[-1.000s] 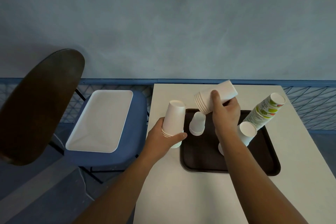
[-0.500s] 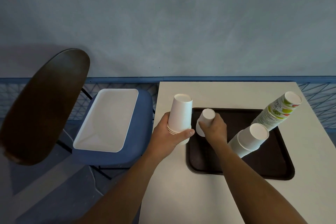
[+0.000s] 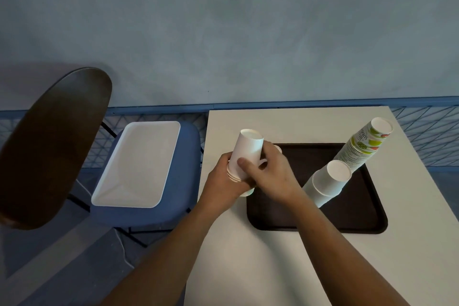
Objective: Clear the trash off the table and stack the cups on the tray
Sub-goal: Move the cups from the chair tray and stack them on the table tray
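Gripping a short stack of upside-down plain white paper cups [image 3: 247, 150], the left hand [image 3: 223, 182] wraps the lower rims from the left, fingers clamped round the stack. The stack is near upright with a slight tilt, at the left edge of the dark brown rectangular plastic tray [image 3: 347, 220] toward its far corner. Cannot tell if the stack's base touches down or hangs just above. The right hand [image 3: 273, 172] lies across the tray's left part, thumb pressed on the stack's front wall. Its fingers [image 3: 270, 156] are curled round a small white paper cup [image 3: 278, 149], which is mostly hidden, with only a bit of white showing past the knuckles. On the tray to the right stands a leaning stack of larger white paper cups [image 3: 327, 181], bottoms up. Just behind it is a tall leaning stack of fruit-printed paper cups [image 3: 357, 151] with green and red print, its base hidden by the white stack. The two stacks are close together and well apart from the hands. The tray sits on the white rectangular desk [image 3: 248, 268], nearer its far side. Left of the desk is a blue chair seat [image 3: 188, 156] carrying a white rectangular shallow tray [image 3: 139, 164]. Further left is a dark brown curved chair back [image 3: 49, 146]. Behind the desk a blue mesh railing [image 3: 427, 136] runs along the grey-blue wall [image 3: 223, 32].
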